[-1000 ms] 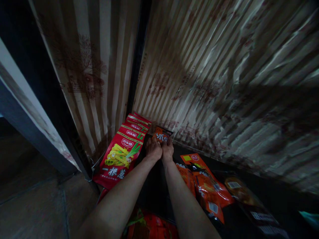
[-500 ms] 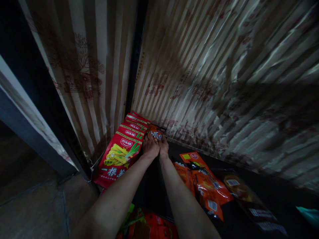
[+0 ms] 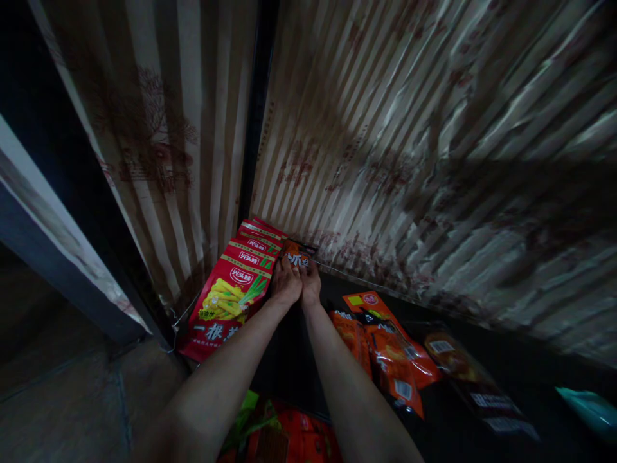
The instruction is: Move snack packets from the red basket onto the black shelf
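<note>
Both my arms reach forward to the far corner of a dark shelf. My left hand [image 3: 285, 286] and my right hand [image 3: 311, 287] are side by side, both closed on a small orange snack packet [image 3: 297, 257] that stands upright against the striped back wall. The packet's lower part is hidden behind my fingers. Just left of my left hand stands a row of red snack bags with yellow sticks printed on them [image 3: 231, 289].
Orange snack packets [image 3: 385, 354] lie flat on the shelf to the right of my right forearm, with a dark packet [image 3: 457, 366] beyond them. Red packets [image 3: 289, 437] show below my arms. A teal object [image 3: 588, 405] sits far right. Striped paper [image 3: 409, 161] lines the walls.
My hands and the orange packet have shifted left, toward the row of red bags. The camera view has drifted with them.
</note>
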The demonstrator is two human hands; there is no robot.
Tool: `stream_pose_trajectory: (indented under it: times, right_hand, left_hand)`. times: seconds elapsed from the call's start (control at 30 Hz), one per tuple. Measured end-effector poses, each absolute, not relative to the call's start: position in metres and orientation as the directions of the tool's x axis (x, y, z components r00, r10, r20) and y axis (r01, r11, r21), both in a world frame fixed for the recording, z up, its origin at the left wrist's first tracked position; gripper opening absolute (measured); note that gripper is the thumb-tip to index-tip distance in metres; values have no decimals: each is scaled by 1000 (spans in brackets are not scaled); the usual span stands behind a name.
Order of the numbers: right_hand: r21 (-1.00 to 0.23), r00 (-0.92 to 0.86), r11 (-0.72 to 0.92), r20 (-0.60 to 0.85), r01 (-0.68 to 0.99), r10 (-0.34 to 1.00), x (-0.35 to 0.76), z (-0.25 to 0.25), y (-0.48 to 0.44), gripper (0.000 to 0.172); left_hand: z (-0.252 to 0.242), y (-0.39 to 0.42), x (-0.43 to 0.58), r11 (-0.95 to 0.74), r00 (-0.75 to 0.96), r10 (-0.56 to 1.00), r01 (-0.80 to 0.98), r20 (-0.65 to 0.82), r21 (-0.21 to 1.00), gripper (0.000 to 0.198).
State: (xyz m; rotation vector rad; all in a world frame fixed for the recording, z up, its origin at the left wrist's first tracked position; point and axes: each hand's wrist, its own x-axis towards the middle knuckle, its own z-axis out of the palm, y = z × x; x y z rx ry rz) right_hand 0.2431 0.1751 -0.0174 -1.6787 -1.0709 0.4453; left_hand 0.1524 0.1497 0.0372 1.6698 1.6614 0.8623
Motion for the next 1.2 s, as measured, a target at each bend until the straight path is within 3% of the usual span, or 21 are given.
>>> stream_pose_trajectory:
  times: [0.13, 0.33, 0.43, 0.6, 0.77, 0.93, 1.0, 1.1, 1.2]
  right_hand:
    - [-870, 604, -194, 139, 453, 785, 236, -3, 165, 51]
    - [-830, 613, -187, 216, 525, 760, 226, 24, 142, 41]
    - [-820, 586, -103, 308, 563, 749, 226, 38, 113, 41]
    - [-756, 542, -6, 464, 654, 700, 238, 47, 26, 42]
    - [-726, 566, -140, 385, 674, 729, 253, 27, -50, 43]
    - [-760, 524, -133, 299, 636, 797, 249, 26, -86, 43]
    - [-802, 505, -109, 259, 588, 824, 245, 36, -98, 47]
    - [-888, 548, -63, 224, 456, 806, 236, 53, -119, 60]
    - [-988, 584, -44, 52, 149, 810, 221, 68, -144, 74]
  left_hand:
    - [38, 145, 152, -13, -6, 1000, 593, 21, 805, 53]
    - [52, 125, 148, -191, 90, 981, 610, 172, 769, 46]
    - [58, 102, 144, -174, 175, 980, 531, 94, 829, 43]
    - [53, 43, 147, 24, 218, 964, 499, -152, 866, 33]
    - [48, 0, 171, 122, 227, 926, 577, -302, 807, 38]
    - [51, -31, 172, 144, 227, 927, 521, -299, 841, 22]
    - [52, -46, 159, 143, 200, 947, 436, -251, 888, 28]
    - [55, -75, 131, 143, 187, 969, 111, -162, 984, 35]
    - [60, -107, 100, 119, 206, 975, -146, -88, 982, 41]
